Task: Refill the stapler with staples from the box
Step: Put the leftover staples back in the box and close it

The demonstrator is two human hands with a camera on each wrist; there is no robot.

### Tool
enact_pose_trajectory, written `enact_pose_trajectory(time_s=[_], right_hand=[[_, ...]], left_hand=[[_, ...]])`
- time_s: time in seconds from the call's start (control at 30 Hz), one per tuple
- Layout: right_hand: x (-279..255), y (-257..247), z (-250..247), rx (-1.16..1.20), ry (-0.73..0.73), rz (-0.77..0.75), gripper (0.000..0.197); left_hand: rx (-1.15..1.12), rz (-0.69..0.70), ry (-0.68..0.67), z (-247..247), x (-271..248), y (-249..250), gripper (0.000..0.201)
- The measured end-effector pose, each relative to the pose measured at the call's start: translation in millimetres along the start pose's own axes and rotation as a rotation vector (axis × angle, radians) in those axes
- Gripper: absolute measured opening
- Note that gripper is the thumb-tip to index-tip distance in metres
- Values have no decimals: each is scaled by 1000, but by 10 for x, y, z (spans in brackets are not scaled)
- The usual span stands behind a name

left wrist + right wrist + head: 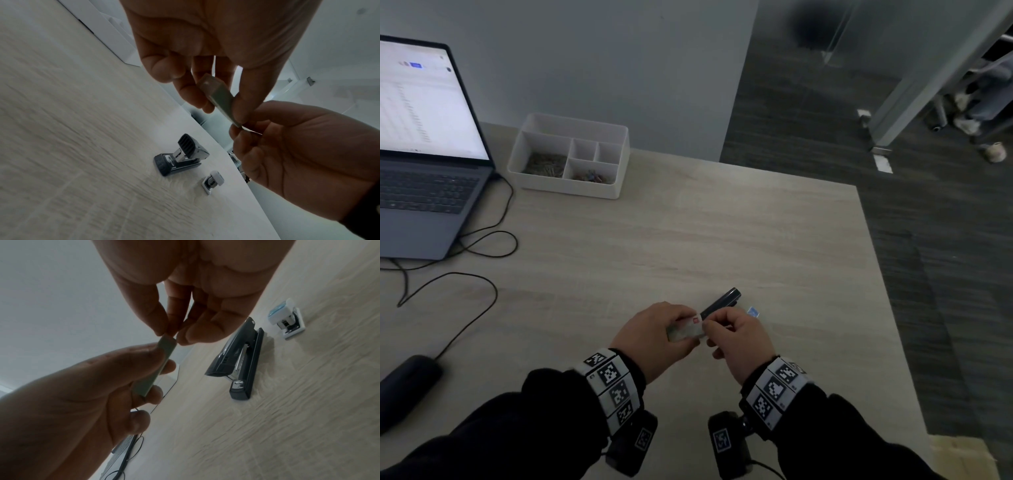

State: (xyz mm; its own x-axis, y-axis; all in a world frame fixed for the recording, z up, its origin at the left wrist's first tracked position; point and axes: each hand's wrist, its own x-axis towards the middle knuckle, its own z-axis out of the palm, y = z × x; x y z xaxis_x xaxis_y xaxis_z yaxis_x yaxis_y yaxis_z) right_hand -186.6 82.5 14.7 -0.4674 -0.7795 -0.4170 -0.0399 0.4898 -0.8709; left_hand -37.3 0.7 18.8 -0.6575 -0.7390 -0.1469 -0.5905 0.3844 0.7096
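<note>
My left hand (671,329) grips a small pale staple box (686,331) above the near part of the wooden table (688,222). My right hand (717,327) pinches the right end of that box between thumb and fingertips; the same box end (167,340) shows in the right wrist view. What is inside the box (221,99) is hidden. A black stapler (722,300) lies on the table just beyond my hands, untouched. The stapler (236,363) has its top arm slightly lifted over the metal magazine.
A small white and blue stapler-like tool (753,312) sits right of the black stapler. A white organizer tray (616,161) and an open laptop (424,154) stand at the back left, with black cables (482,246) and a dark case (407,383). The table's right edge (876,274) drops to the floor.
</note>
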Motion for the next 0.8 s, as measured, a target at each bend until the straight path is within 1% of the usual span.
enact_pose_trajectory(time_s=[0.07, 0.17, 0.27, 0.3, 0.4, 0.5, 0.63, 0.7, 0.73, 0.77, 0.8], right_hand=[[48, 34, -61, -61, 19, -15, 12], [168, 168, -245, -151, 113, -12, 11], [289, 337, -460, -260, 204, -24, 4], [320, 385, -517, -295, 210, -24, 7], [387, 498, -603, -370, 183, 5, 25], [425, 562, -598, -393, 121, 7, 37], [504, 624, -540, -391, 78, -30, 36], [545, 652, -525, -398, 72, -46, 33], [561, 666, -524, -395, 70, -51, 32], [575, 681, -527, -388, 66, -51, 32], [586, 696, -527, -387, 59, -48, 31]], left_hand=[[-42, -73, 25, 4, 25, -81, 42], [-36, -189, 54, -26, 127, -283, 36], [35, -307, 8, -73, 256, -528, 31], [67, -340, -10, -82, 302, -605, 29], [155, -401, -60, -92, 431, -763, 32], [217, -427, -118, -60, 536, -787, 40], [247, -431, -150, -3, 617, -705, 48], [256, -377, -82, 21, 647, -627, 50], [236, -334, -41, 37, 661, -569, 47], [212, -287, -25, 49, 674, -482, 42], [189, -248, -41, 76, 686, -389, 37]])
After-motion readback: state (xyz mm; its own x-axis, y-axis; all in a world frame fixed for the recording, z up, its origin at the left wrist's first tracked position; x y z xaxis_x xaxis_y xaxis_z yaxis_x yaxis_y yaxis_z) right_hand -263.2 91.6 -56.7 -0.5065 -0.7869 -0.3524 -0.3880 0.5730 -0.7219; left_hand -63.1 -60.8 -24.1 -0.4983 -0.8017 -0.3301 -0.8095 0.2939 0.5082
